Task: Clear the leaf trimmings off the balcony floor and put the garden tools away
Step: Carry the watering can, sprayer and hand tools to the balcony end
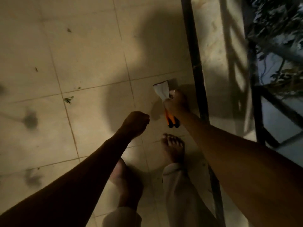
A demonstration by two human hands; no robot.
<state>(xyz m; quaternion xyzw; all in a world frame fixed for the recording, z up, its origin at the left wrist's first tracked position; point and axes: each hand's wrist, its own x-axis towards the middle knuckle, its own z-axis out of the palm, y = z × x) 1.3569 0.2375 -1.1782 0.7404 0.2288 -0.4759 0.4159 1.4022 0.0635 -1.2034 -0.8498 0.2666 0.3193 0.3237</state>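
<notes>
Two hands reach out over the tiled floor (91,59). Our left hand (136,122) is curled into a fist above the tiles, in shadow, and we cannot tell whether anything lies inside it. Our right hand (176,102) grips a tool (171,121) low over the floor, just beside the dark railing (195,63). Its orange and black handles stick out below the palm towards us. A white, fan-shaped piece (161,90) sticks out beyond the fingers, with its far edge on or just above the floor. We cannot tell whether that piece belongs to the tool.

Several leaf scraps lie scattered on the tiles to the left, well apart from both hands. A green clump (68,99) sits by a grout line, a smaller bit (79,87) lies near it, and two more (36,69) (68,30) lie farther off.

Our bare feet (173,148) stand below the hands, the right one close to the tool's handles, with pale trouser legs (173,177) above them. Foliage (278,22) shows beyond the railing at upper right.
</notes>
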